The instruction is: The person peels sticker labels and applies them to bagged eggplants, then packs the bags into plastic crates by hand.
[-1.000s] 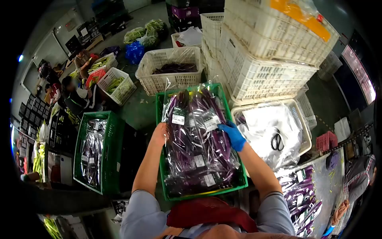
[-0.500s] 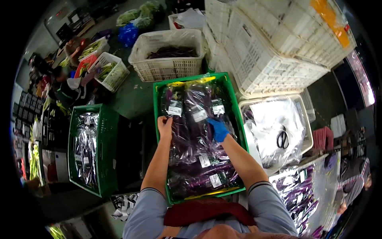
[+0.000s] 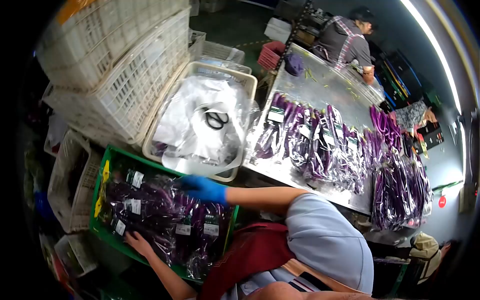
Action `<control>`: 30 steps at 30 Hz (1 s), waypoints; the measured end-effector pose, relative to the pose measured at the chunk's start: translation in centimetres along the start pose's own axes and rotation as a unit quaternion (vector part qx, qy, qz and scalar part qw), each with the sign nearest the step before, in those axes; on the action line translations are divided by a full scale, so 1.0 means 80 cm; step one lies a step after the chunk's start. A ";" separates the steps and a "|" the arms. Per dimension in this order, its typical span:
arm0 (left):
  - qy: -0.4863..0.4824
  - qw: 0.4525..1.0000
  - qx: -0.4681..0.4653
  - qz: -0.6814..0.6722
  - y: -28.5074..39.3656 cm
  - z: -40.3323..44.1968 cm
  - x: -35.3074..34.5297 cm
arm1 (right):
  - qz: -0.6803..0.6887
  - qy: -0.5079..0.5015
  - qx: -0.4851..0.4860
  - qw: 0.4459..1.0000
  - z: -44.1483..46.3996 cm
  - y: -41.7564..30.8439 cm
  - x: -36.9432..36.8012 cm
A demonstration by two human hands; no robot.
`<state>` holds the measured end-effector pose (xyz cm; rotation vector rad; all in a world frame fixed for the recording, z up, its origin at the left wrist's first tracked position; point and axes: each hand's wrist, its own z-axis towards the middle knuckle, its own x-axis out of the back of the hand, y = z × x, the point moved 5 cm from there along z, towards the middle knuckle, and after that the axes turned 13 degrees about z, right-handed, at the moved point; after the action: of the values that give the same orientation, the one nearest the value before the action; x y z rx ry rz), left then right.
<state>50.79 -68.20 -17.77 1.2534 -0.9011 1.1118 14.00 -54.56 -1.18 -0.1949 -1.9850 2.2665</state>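
Bagged purple eggplants (image 3: 155, 205) with white labels fill the green crate (image 3: 102, 235) at lower left, in front of me. My left hand (image 3: 140, 245) is bare and rests at the crate's near-left side, its fingers apart beside a labelled bag. On my right hand (image 3: 202, 189) is a blue glove. That hand reaches over the crate's upper edge with its fingers stretched out and slightly blurred, above the bags. I see nothing held in either hand.
A metal table (image 3: 320, 95) carries several rows of bagged eggplants (image 3: 320, 145). Between it and the stacked white crates (image 3: 135, 75) stands a cream bin (image 3: 250, 90) with plastic sheets and black scissors (image 3: 216, 119). A co-worker (image 3: 345, 42) leans at the table's far side.
My view has swung to the right, bringing the metal table and its eggplants into the middle. My right hand has moved off the middle bag toward the crate's edge.
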 end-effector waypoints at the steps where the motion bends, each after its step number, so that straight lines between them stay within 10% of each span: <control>1: -0.036 0.995 -0.063 0.067 0.006 -0.013 -0.023 | -0.005 0.040 -0.002 0.999 -0.020 -0.029 0.044; 6: -0.067 0.997 -0.033 0.013 0.011 -0.025 -0.016 | -0.227 0.425 0.048 0.875 -0.144 -0.006 0.349; 8: -0.083 0.997 -0.003 -0.010 0.010 -0.019 -0.014 | -0.391 0.480 -0.124 0.776 -0.184 0.005 0.425; 11: -0.103 0.994 0.024 -0.024 0.010 -0.011 -0.017 | -0.312 0.420 -0.360 0.772 -0.175 0.015 0.443; 15: -0.110 0.993 0.030 -0.003 0.008 -0.013 -0.028 | -0.335 0.397 -0.335 0.786 -0.159 0.014 0.427; 21: -0.095 0.966 0.105 -0.216 0.020 -0.024 -0.003 | 0.089 0.450 -0.165 0.873 -0.200 0.032 0.468; 30: 0.071 0.997 -0.034 0.000 0.099 0.009 0.057 | 0.039 0.318 -0.046 0.946 -0.188 -0.124 0.378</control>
<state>44.31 -68.47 -11.32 1.1031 -0.8250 1.1463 -13.00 -33.27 6.21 -0.8999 -1.7381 1.8136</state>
